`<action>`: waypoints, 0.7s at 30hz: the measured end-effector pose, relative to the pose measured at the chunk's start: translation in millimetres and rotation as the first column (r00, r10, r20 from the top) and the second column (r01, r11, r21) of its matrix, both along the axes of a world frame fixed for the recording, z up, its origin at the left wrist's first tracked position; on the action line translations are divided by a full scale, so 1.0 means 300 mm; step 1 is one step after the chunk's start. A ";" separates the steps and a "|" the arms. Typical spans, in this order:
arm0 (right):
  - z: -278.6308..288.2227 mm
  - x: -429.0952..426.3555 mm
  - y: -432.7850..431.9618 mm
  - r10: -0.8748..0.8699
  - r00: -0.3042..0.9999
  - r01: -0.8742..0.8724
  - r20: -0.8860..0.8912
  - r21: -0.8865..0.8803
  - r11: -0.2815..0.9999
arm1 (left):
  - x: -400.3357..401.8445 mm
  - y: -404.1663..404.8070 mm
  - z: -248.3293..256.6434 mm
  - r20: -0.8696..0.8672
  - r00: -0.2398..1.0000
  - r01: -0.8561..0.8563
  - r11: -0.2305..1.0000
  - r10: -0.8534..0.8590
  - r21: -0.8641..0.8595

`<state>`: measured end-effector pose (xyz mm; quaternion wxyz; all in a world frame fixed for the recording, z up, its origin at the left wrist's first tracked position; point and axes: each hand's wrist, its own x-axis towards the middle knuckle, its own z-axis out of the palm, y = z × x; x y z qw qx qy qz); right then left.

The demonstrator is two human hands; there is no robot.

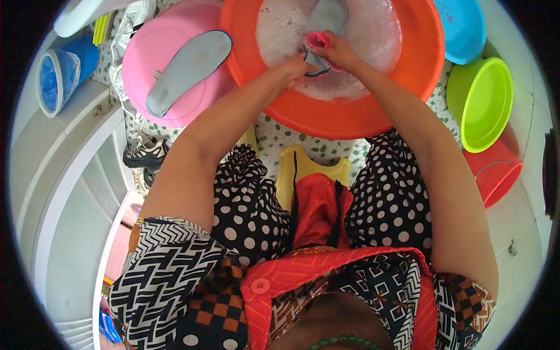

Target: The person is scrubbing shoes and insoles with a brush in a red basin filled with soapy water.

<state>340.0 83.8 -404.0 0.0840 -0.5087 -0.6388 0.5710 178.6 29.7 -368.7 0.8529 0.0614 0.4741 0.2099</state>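
A wide orange plastic basin point(341, 118) stands before me, holding cloudy, sudsy water point(284, 26). Inside it, my left hand point(297, 70) grips the near end of a grey shoe insole point(321, 65) with a dark blue edge. My right hand point(341, 50) is closed around a pink scrubbing brush point(318, 40), its bristles against the insole. Grey insole material point(330, 19) also shows farther up in the water; whether it is the same piece I cannot tell. Another grey insole point(192, 65) lies on a pink plastic basin point(140, 83) that looks upturned, to the left.
At right stand a blue basin point(463, 30), a lime-green bucket point(488, 105) and a red bucket point(496, 175). To the left are a lined blue bin point(65, 83), white shoes point(122, 52), dark sneakers point(146, 151) and a door point(78, 205). A yellow stool point(286, 175) is between my legs.
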 end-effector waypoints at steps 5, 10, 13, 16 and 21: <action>-0.017 0.036 0.060 -0.104 0.947 0.001 0.304 0.322 0.947 | 0.003 0.019 0.133 -0.011 0.988 0.157 0.982 -0.157 0.103; -0.090 0.101 0.186 -0.165 0.919 0.005 0.357 0.409 0.912 | -0.035 0.018 0.266 -0.034 0.994 0.104 0.991 -0.102 0.082; -0.201 0.238 0.305 -0.334 0.828 0.066 0.451 0.512 0.856 | -0.045 0.007 0.221 0.005 0.996 0.091 0.993 -0.092 0.076; -0.215 0.310 0.379 -0.474 0.813 0.289 0.338 0.473 0.832 | -0.063 -0.015 0.177 -0.044 0.992 0.116 0.993 -0.115 0.013; -0.067 0.340 0.396 -0.309 0.772 -0.033 0.556 0.521 0.853 | -0.093 -0.037 0.122 -0.101 0.988 0.117 0.993 -0.117 -0.008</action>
